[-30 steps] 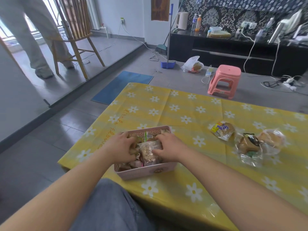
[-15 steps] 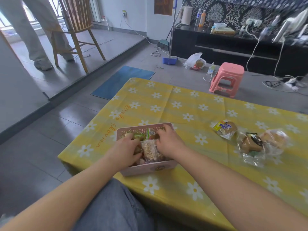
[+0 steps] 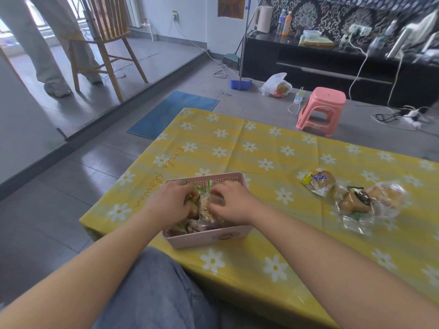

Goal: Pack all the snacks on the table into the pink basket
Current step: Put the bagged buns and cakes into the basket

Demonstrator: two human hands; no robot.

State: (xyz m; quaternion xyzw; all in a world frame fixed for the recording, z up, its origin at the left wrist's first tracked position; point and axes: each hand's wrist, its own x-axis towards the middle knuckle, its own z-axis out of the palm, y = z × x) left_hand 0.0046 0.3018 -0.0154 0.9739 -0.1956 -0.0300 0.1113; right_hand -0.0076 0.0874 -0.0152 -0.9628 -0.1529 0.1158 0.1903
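Reaching down over our knee [image 3: 152, 293], we have both hands inside the basket [image 3: 209, 238], which sits near the front edge of the table [image 3: 261, 269], its long axis running left to right across us. Our left hand [image 3: 169, 201] is curled over the packets [image 3: 190, 227] on the left side, and our right hand [image 3: 231, 204] pinches a clear bag of puffed rice [image 3: 206, 210] at the middle; the fingertips are partly buried, so how firmly either one grips we cannot tell.

We judge these wrapped snacks light, soft and crinkly, the film slippery and the contents easy to crush, so we would press them down gently and hold them by the wrapper seams, not squeeze the middle. The basket itself looks like stiff plastic, safe to steady by its rim.

Further right on the table, well apart from the basket, three snacks are still unpacked: a yellow-labelled bun [image 3: 318, 181], its label end pointing toward the basket, then a dark-labelled cake [image 3: 355, 203] and a round bun [image 3: 386, 195] just beside each other, their loose film touching. The cake's wrapper trails toward us.

Beyond the table stand a stool [image 3: 320, 108] and a chair [image 3: 107, 43].
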